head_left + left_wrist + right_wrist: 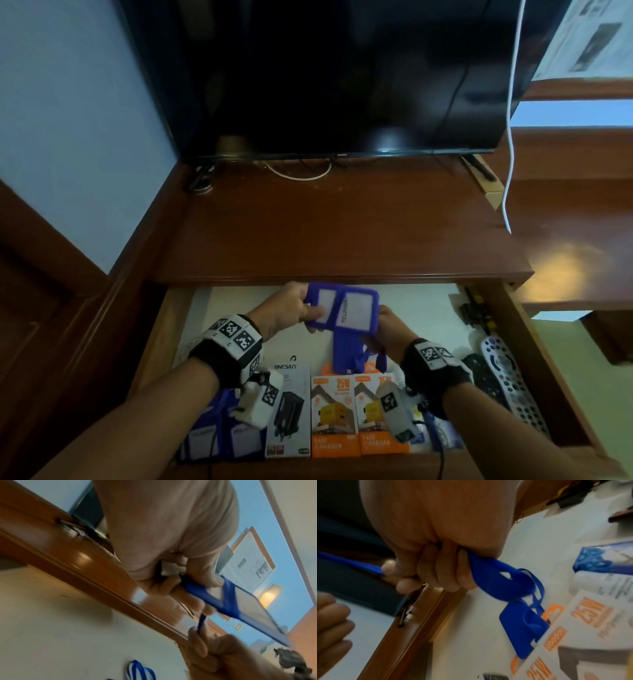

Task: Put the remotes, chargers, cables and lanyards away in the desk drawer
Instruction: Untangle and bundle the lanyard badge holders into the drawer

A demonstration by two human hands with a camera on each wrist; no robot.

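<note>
— Where are the blue badge holders (344, 310)?
— Held above the open drawer (394, 301), between both hands.
— Who grips what?
— The left hand (291, 310) pinches their left edge; the right hand (388, 330) is fisted around the lanyard strap (496, 573) on their near right.
— And beneath?
— Charger boxes (356, 414) near; remotes (507, 377) right.

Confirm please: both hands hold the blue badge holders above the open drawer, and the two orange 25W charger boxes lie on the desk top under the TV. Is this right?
Not quite. The head view shows the two orange 25W charger boxes lying inside the open drawer, not on the desk top. The rest holds: left hand and right hand hold the blue badge holders above it.
</note>
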